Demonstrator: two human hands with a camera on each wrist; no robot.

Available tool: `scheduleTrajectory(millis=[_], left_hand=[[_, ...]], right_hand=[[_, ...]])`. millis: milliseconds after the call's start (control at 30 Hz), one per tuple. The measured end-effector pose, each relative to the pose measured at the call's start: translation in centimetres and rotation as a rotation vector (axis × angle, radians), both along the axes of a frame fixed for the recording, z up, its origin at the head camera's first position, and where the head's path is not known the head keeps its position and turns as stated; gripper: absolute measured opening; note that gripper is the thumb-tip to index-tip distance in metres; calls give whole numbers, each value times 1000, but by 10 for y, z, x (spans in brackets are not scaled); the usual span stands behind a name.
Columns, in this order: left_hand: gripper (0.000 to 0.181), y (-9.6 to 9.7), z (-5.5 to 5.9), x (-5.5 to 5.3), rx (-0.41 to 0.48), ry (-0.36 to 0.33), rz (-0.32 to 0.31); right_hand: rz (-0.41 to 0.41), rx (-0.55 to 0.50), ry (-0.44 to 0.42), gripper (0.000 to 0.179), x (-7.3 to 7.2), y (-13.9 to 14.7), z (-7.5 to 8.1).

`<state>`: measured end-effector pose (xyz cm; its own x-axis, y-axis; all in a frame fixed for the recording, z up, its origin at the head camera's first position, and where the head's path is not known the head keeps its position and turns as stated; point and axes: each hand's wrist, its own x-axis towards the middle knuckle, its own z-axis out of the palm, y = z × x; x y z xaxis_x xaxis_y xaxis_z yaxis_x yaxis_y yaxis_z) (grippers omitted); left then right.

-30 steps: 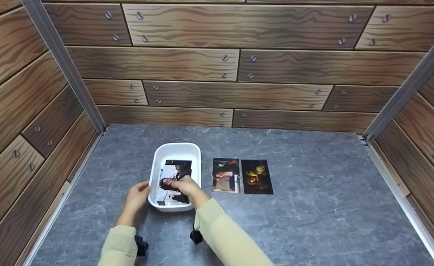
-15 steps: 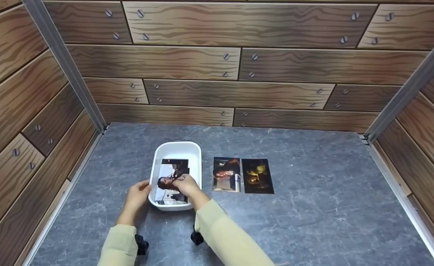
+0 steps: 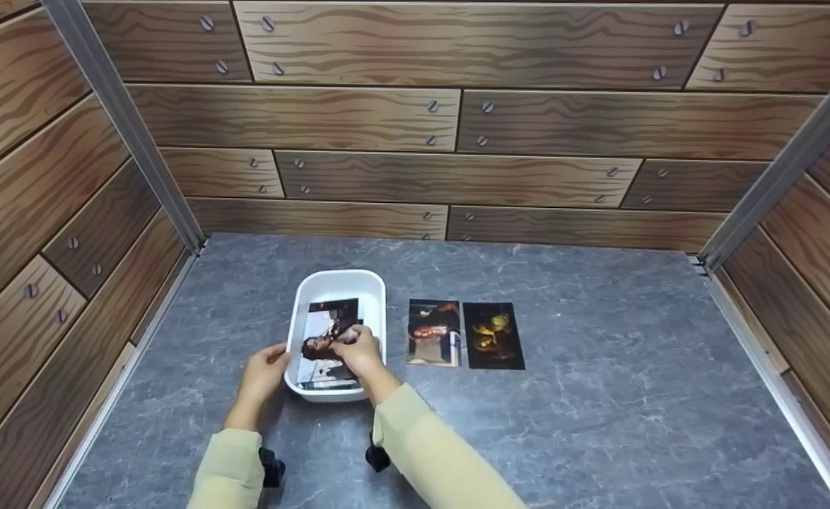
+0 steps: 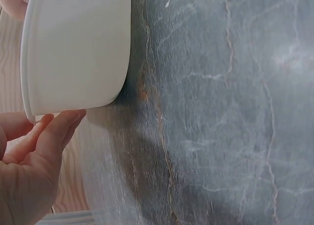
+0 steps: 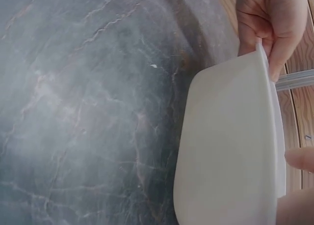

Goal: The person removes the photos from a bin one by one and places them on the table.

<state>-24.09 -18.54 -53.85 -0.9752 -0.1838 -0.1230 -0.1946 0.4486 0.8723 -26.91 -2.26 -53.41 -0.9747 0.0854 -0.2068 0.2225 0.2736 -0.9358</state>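
Plank-patterned wall (image 3: 457,120) behind a grey marbled tabletop (image 3: 634,353). White tub (image 3: 341,283) stands left of centre. Portrait print (image 3: 322,339) lies inside it; reddish print (image 3: 434,332) and dark print (image 3: 494,336) lie side by side, right of the tub. Left hand (image 3: 263,375) pinches the rim. Right hand (image 3: 369,357), fingers bunched, touches the portrait print; cannot tell whether gripping.

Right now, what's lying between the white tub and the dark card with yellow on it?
Another picture card lies flat on the grey tabletop there, between the white tub and the dark card; the head view shows it.
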Motion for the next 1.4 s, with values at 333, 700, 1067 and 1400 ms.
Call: scheduleTrajectory(millis=[333,700,1067,1400], left_hand=[[37,2,0,-1,6,-3,-12],[37,4,2,-2,2,11,-23],[37,3,2,-3,-22,16,-12],[36,0,0,-1,-8,15,-1]], right_hand=[[-41,221,105,50,8,2,4],[-12,-23,172,39,-45,3,-84],[-1,-150,209,30,-90,32,-101],[-113,-324,143,39,-91,162,-27]])
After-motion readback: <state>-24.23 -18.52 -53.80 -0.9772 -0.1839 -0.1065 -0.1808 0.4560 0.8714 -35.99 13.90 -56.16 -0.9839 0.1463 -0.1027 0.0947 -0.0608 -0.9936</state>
